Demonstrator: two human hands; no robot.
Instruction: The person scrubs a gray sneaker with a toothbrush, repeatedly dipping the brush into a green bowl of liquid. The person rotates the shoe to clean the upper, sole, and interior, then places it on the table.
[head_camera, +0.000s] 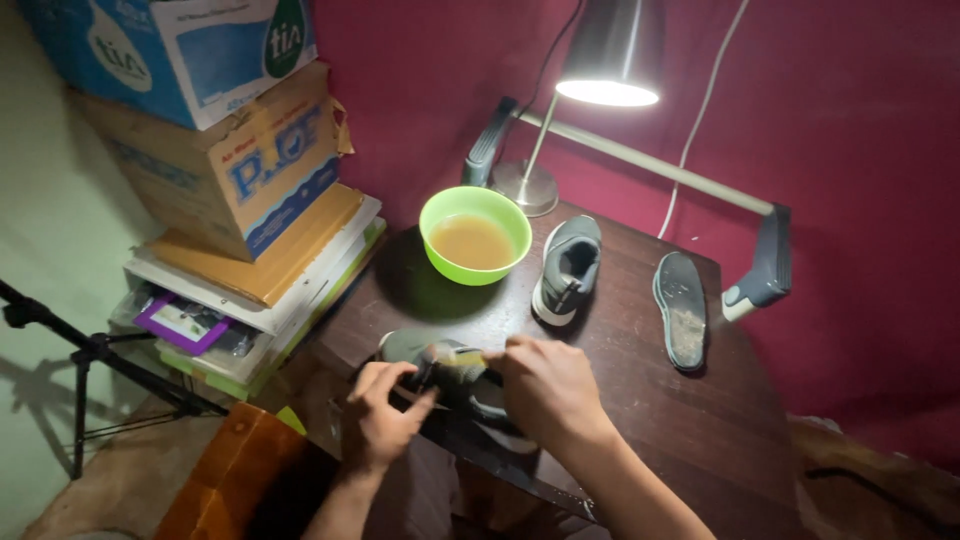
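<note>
Grey shoe (455, 375) gripped by both hands, seemingly; green bowl (476, 235) holds murky liquid.

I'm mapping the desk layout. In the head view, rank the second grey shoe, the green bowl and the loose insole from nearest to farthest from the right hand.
From the right hand:
1. Second grey shoe, just beyond it, mid-table.
2. Loose insole, off to the right.
3. Green bowl, at the table's far left.
The insole and bowl are close; the bowl looks slightly farther.
</note>
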